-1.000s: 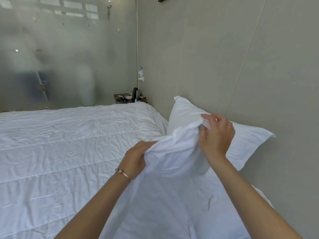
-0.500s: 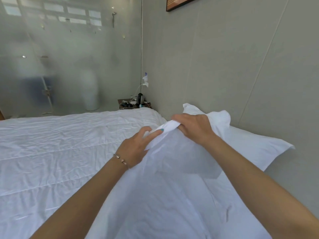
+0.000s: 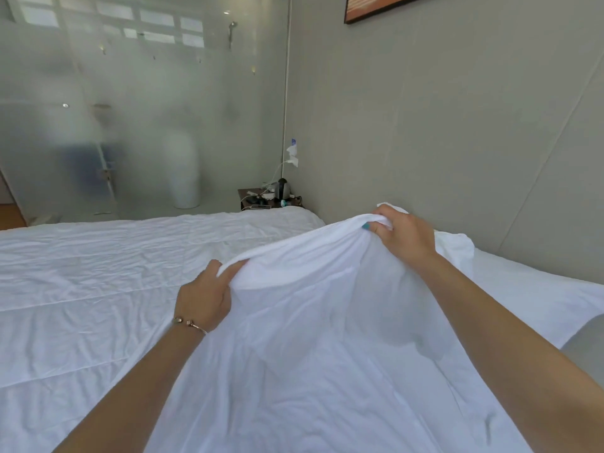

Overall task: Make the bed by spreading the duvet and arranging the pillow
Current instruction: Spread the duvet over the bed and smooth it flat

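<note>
Holding a white cloth (image 3: 327, 322) by its upper edge, both hands are raised over the bed (image 3: 49, 371). The left hand (image 3: 204, 300) has its grip closed on the edge at the lower left, with the fingers curled around a bunched fold and the thumb on top. On this wrist there is a thin bracelet (image 3: 189, 323). The right hand (image 3: 403, 235) is higher and further right, close to the wall (image 3: 441, 125), and its grip is also closed on the same edge; the cloth is gathered in the curled fingers, and one painted nail is visible. Between the two hands the edge makes a sloping line, and below it the cloth hangs down loose toward the camera with soft folds.

Whether this cloth is a pillowcase or a part of the bedding, I cannot tell. The duvet (image 3: 98, 273) lies spread flat on the bed at the left, wrinkled, with stitched lines across it. The pillow (image 3: 523, 282) lies at the right, against the wall, partly hidden behind the right arm and the raised cloth.

Beyond the bed, in the corner, stands a small dark nightstand (image 3: 248, 194) with a kettle (image 3: 283, 188) and some cables on it. A frosted glass partition (image 3: 130, 109) fills the far side. On the wall, at the top, the lower corner of a framed picture (image 3: 376, 4) is visible.
</note>
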